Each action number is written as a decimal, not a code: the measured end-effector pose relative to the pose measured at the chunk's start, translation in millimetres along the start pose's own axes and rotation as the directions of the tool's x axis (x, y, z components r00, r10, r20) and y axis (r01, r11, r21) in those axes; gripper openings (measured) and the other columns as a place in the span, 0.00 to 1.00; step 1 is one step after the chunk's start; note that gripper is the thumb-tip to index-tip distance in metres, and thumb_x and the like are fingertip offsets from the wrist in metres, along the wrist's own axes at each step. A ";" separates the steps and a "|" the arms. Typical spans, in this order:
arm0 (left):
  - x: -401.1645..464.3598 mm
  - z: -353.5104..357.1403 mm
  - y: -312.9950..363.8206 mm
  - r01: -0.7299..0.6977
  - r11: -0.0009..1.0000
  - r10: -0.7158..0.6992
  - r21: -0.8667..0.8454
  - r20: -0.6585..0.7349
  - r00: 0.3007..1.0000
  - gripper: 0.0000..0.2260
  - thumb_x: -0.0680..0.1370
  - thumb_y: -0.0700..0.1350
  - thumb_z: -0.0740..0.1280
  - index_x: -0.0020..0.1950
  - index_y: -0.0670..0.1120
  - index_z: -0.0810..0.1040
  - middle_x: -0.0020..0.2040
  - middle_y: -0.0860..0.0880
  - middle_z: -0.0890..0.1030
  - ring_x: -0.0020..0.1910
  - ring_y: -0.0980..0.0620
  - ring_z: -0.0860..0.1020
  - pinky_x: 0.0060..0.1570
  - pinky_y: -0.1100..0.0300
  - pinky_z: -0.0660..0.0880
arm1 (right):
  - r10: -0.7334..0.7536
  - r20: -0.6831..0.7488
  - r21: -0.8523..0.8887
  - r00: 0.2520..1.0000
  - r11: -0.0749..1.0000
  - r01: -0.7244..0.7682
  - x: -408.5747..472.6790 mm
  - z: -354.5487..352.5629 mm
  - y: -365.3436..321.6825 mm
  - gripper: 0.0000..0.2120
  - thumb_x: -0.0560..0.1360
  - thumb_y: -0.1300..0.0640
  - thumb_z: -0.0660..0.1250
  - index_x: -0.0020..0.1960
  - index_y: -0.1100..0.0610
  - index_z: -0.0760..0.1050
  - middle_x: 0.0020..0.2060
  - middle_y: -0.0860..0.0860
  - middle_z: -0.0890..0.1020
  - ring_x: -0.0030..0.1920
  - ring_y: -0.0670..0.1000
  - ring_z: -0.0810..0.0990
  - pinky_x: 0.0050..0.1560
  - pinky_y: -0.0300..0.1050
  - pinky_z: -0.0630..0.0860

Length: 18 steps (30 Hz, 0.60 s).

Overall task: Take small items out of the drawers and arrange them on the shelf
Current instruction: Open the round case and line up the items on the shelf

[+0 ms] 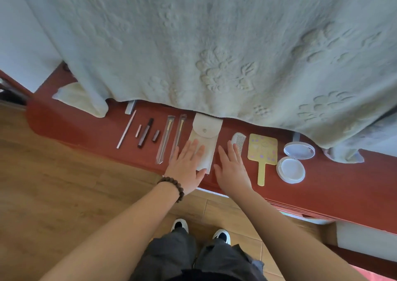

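A row of small items lies on the red shelf (pixel 86 128). From the left: a thin pale stick (pixel 126 129), a dark pen-like tube (pixel 145 133) with two small caps beside it, two packaged brushes (pixel 164 140), a cream snap pouch (pixel 205 138), a white comb (pixel 238 141), a yellow hand mirror (pixel 262 149) and an open round clear case (pixel 295 160). My left hand (pixel 187 166) lies flat with its fingers spread on the pouch's lower left. My right hand (pixel 231 169) rests flat just right of the pouch, its fingertips touching the comb's near end.
A pale green embossed blanket (pixel 214 44) hangs over the shelf's back edge, just behind the items. Wooden floor (pixel 53 184) lies to the left and below. My feet in dark shoes (pixel 200 230) stand close to the shelf front.
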<state>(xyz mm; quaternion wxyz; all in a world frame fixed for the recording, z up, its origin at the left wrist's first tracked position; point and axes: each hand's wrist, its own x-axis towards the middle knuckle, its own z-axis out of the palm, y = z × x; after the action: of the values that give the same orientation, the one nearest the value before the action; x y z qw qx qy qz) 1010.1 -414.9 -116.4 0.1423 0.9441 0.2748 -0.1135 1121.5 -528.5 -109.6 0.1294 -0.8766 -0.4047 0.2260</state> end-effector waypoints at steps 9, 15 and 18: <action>-32.2 -13.5 -88.1 0.196 0.976 -0.212 -0.095 -0.200 0.957 0.27 0.81 0.53 0.55 0.78 0.48 0.50 0.79 0.49 0.49 0.78 0.49 0.43 0.75 0.48 0.44 | -0.044 0.015 -0.169 0.999 0.985 0.046 18.9 41.7 -64.5 0.30 0.81 0.44 0.46 0.77 0.52 0.39 0.76 0.53 0.36 0.75 0.55 0.31 0.76 0.54 0.38; -27.9 -25.5 -157.1 0.104 0.993 -0.110 -0.047 -0.171 0.979 0.27 0.81 0.53 0.55 0.78 0.49 0.50 0.79 0.48 0.47 0.78 0.48 0.43 0.75 0.47 0.45 | 0.090 -0.063 -0.227 0.994 0.969 -0.102 13.6 61.6 -75.5 0.29 0.82 0.45 0.44 0.78 0.53 0.39 0.77 0.51 0.37 0.76 0.53 0.32 0.76 0.53 0.37; -29.8 -31.8 -187.3 0.055 0.998 -0.059 -0.036 -0.145 0.988 0.27 0.81 0.53 0.55 0.78 0.49 0.49 0.79 0.48 0.47 0.78 0.48 0.43 0.76 0.46 0.46 | 0.151 -0.075 -0.200 0.986 0.966 -0.163 10.6 60.3 -84.6 0.28 0.82 0.47 0.47 0.78 0.52 0.41 0.77 0.50 0.39 0.76 0.52 0.35 0.76 0.52 0.38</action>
<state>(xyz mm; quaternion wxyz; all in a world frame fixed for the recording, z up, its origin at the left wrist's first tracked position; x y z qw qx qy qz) 886.7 -267.5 -116.6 0.1333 0.9393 0.3131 -0.0438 1042.3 -463.7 -130.1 0.0319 -0.9207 -0.3513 0.1668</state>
